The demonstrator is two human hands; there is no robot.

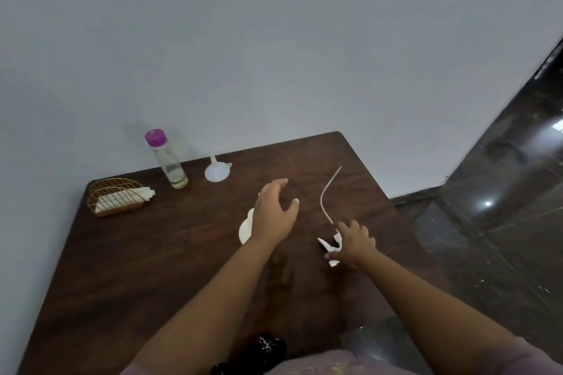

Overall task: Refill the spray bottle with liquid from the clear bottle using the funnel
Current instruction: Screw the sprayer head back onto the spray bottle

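At the far left stand a wire napkin holder (115, 197), the clear bottle (169, 161) and the funnel (217, 170). The left hand (274, 211), fingers spread, hovers over what seems the white spray bottle (246, 228). The right hand (353, 242) clasps the spray head (330, 245), its tube (327, 195) trailing across the dark wooden table (137, 268) beside a grey wall (274, 39).

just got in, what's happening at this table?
A person is partway into refilling a spray bottle. The right hand rests on the removed spray head, its dip tube lying on the table. The left hand hovers open over the white bottle body. The funnel and the capped clear bottle stand untouched near the wall, beside a napkin holder.
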